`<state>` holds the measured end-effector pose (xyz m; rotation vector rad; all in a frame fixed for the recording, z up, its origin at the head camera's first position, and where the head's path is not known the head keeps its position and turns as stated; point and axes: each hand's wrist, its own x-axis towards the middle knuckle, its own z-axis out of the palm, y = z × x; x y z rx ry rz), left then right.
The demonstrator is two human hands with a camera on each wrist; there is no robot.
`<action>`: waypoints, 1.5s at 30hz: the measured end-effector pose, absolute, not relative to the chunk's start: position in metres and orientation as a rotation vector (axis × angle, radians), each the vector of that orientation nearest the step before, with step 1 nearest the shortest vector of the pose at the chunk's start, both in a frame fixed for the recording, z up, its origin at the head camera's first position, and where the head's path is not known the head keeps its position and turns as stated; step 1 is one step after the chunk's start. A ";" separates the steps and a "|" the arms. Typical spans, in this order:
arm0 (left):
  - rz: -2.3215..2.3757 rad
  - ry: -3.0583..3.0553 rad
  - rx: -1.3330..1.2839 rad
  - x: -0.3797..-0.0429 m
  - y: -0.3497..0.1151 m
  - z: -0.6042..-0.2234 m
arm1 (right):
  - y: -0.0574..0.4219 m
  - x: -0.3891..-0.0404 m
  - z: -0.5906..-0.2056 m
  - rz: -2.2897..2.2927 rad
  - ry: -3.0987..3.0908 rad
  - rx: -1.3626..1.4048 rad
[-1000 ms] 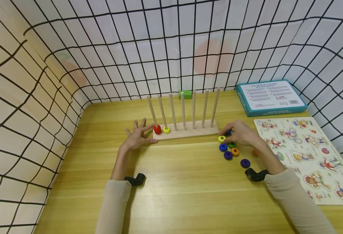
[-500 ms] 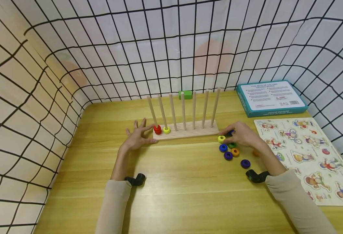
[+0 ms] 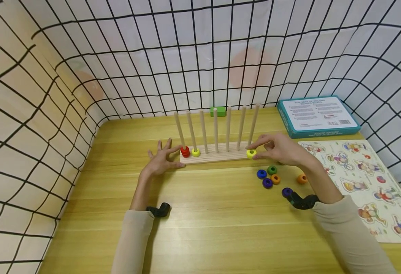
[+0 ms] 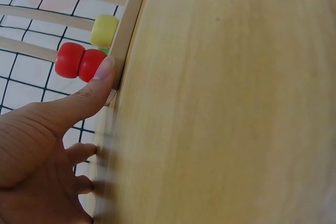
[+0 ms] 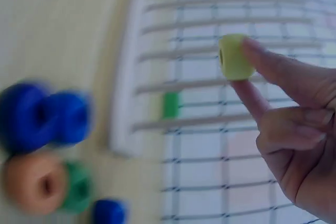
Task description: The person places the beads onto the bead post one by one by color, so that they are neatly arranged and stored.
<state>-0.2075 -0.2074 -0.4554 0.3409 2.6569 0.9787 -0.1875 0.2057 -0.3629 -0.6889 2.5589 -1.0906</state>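
Note:
A wooden peg stand [image 3: 217, 154] with a row of upright pegs lies across the table. Two red beads [image 3: 185, 152] are stacked on its leftmost peg and a yellow bead [image 3: 195, 152] sits on the one beside it. My left hand [image 3: 160, 160] holds the stand's left end between thumb and index finger, the other fingers spread on the table. In the left wrist view the thumb [image 4: 86, 95] lies against the front corner, next to the red beads. My right hand [image 3: 284, 149] pinches another yellow bead [image 5: 236, 57] between thumb and index finger, in front of the stand's right end.
Loose blue [image 3: 261, 174], green [image 3: 272, 170], orange [image 3: 275, 179] and purple [image 3: 267, 183] beads lie below the right hand. A picture board [image 3: 351, 182] and a teal box [image 3: 320, 114] occupy the right side. A green block [image 3: 218, 111] sits behind the stand, before the black mesh [image 3: 193, 68].
My right hand has picked up the yellow bead from the loose group and moved it left and away from me, to the stand's right end. The left hand stays in place.

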 end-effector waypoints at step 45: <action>0.958 2.652 0.316 -0.210 -0.207 -0.456 | 0.045 -0.239 -0.273 -1.401 2.608 -0.821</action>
